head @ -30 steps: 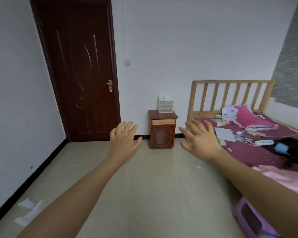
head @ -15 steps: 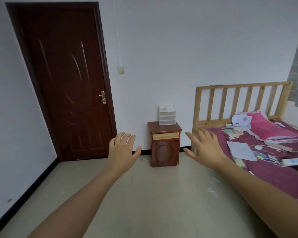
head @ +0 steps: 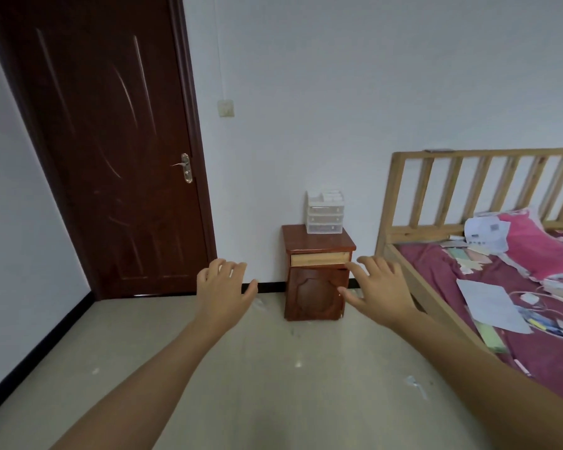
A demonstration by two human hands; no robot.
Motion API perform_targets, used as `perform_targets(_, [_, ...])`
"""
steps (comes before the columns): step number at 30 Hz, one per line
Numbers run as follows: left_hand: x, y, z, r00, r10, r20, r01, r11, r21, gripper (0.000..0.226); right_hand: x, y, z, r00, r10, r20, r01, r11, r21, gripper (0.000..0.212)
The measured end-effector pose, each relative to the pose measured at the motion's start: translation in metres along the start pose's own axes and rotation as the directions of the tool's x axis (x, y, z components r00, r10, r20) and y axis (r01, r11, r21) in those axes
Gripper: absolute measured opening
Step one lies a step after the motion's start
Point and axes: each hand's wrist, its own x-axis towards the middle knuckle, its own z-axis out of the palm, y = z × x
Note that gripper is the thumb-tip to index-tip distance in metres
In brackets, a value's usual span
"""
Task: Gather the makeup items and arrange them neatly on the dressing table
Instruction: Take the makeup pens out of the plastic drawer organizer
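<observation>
A small red-brown wooden cabinet (head: 317, 243) stands against the far wall, with a clear plastic drawer organiser (head: 324, 212) on top. My left hand (head: 223, 292) is stretched out in front of me, fingers apart, holding nothing, left of the cabinet. My right hand (head: 379, 289) is also spread and holds nothing, just in front of the cabinet's right side. Small items, papers and cables (head: 488, 302) lie scattered on the dark red bed cover (head: 436, 264) at the right; I cannot tell which are makeup.
A dark brown door (head: 104, 141) is shut at the left. A wooden bed frame (head: 472, 190) with a slatted headboard fills the right side, with a pink pillow (head: 540, 243) on it. Pale tiled floor (head: 273, 384) with bits of litter lies between me and the cabinet.
The view has come closer to the cabinet and door and turned left. Both hands stay stretched out and spread. Less of the bed shows now.
</observation>
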Motion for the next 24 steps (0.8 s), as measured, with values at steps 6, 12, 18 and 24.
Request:
perform_targets(6, [0.102, -0.025, 0.070, 0.998, 0.052, 0.017, -0.051, 0.997, -0.056, 0.047, 0.108, 0.010, 0.026, 0.999, 0.050, -0.018, -0.050, 0.999, -0.011, 0.056])
perform_targets(12, [0.203, -0.031, 0.136, 0.995, 0.082, 0.054, -0.072, 0.984, -0.160, 0.049, 0.203, 0.029, 0.060, 0.989, 0.143, 0.026, -0.142, 0.990, -0.021, 0.057])
perform_targets(18, [0.233, -0.018, 0.207, 0.969, 0.168, 0.179, -0.117, 0.957, -0.265, 0.052, 0.228, 0.041, 0.119, 0.966, 0.193, 0.175, -0.200, 0.980, 0.024, 0.074])
perform_targets(24, [0.289, 0.002, 0.262, 0.958, 0.164, 0.234, -0.074, 0.933, -0.351, 0.076, 0.282, 0.080, 0.165, 0.954, 0.233, 0.186, -0.250, 0.965, 0.075, 0.056])
